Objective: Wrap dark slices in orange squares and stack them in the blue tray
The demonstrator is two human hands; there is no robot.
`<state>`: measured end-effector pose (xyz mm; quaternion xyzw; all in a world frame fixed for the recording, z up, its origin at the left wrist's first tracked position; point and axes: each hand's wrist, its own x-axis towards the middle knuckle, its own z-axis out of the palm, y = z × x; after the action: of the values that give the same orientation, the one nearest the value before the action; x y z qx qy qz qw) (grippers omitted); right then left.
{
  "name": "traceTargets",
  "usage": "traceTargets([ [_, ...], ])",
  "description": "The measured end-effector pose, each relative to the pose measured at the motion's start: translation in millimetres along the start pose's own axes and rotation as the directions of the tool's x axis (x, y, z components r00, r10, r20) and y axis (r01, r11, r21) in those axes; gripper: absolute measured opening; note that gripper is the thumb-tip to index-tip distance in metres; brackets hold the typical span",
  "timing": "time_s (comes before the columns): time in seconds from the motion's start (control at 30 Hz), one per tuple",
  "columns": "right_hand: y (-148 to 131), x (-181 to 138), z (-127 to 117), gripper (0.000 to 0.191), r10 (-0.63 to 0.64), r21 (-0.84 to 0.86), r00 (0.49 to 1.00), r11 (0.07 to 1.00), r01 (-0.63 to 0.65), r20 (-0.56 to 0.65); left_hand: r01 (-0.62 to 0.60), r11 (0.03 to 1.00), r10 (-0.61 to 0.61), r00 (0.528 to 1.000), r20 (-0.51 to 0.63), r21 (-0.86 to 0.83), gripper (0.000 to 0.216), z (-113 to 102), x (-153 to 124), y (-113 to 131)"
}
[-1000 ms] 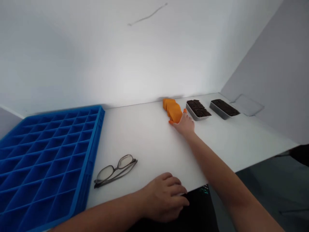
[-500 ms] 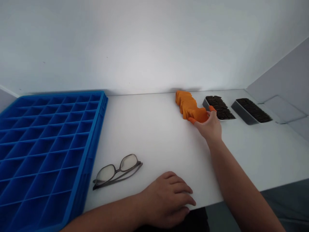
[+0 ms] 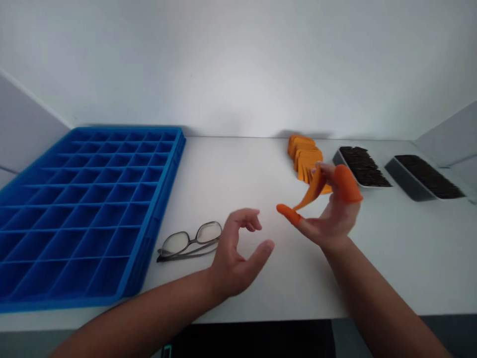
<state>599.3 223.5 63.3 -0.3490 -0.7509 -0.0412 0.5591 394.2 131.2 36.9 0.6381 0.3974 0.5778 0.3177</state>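
My right hand [image 3: 333, 221], with orange finger cots on its thumb and a fingertip, is raised above the white table. It grips a thin, flat orange piece [image 3: 312, 193] between thumb and fingers, tilted on edge. Behind it, against the wall, a leaning row of similar orange pieces [image 3: 303, 153] runs along the table; my fingers hide its near end. My left hand [image 3: 234, 263] hovers over the table, thumb and curled fingers apart, holding nothing. Folded eyeglasses [image 3: 192, 241] lie just beyond it, partly covered by the hand.
On the left sits a large blue divided tray [image 3: 154, 211] with many compartments. To the right, a light-edged container [image 3: 363, 166] and a grey container [image 3: 410, 184] hold rows of thin dark pieces. A white wall [image 3: 231, 64] rises behind the table.
My right hand has lifted an orange piece off the near end of the row and drawn it closer. My left hand has risen from the table edge and opened. The view has shifted.
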Motion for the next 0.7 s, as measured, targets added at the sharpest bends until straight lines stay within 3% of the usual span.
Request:
traceTargets([
  [0.07,-16.3,-0.9,2.5,0.096,-0.042,0.049,0.999,0.998,0.040,0.027,0.042,0.994,-0.045,0.998,-0.032,-0.100,0.058,-1.7,3.5,-1.9],
  [0.17,-30.9,-5.0,7.0,0.095,-0.175,0.078,0.983,0.982,0.170,0.059,0.021,0.992,-0.019,1.000,0.022,-0.123,0.072,-2.8,8.9,0.3],
  [0.3,-31.9,-12.7,13.3,0.079,-0.320,0.136,0.939,0.943,0.303,0.125,-0.060,0.997,0.060,0.998,0.019,-0.038,0.013,-3.9,14.8,9.4],
  [0.33,-30.6,-14.3,13.9,0.084,-0.319,0.159,0.937,0.942,0.297,0.139,-0.057,0.998,0.058,0.998,0.002,-0.038,0.013,-3.8,15.3,11.0],
  [0.4,-27.9,-17.0,13.1,0.104,-0.235,0.236,0.959,0.952,0.194,0.160,-0.041,0.997,0.037,0.998,-0.056,-0.067,0.020,-3.1,15.1,12.1],
  [0.47,-26.4,-19.3,9.9,0.112,-0.064,0.386,0.982,0.922,-0.010,0.179,-0.035,0.994,0.022,0.991,-0.131,-0.103,0.024,-2.1,14.3,11.4],
  [0.6,-29.4,-21.6,1.2,0.072,0.208,0.642,0.926,0.672,-0.369,0.314,-0.034,0.995,0.020,0.989,-0.146,-0.091,0.030,-2.1,13.9,10.2],
  [0.7,-35.4,-18.6,-4.5,0.046,0.264,0.613,0.861,0.614,-0.497,0.434,-0.004,1.000,0.003,0.998,-0.063,-0.016,0.022,-3.8,13.2,10.1],
])
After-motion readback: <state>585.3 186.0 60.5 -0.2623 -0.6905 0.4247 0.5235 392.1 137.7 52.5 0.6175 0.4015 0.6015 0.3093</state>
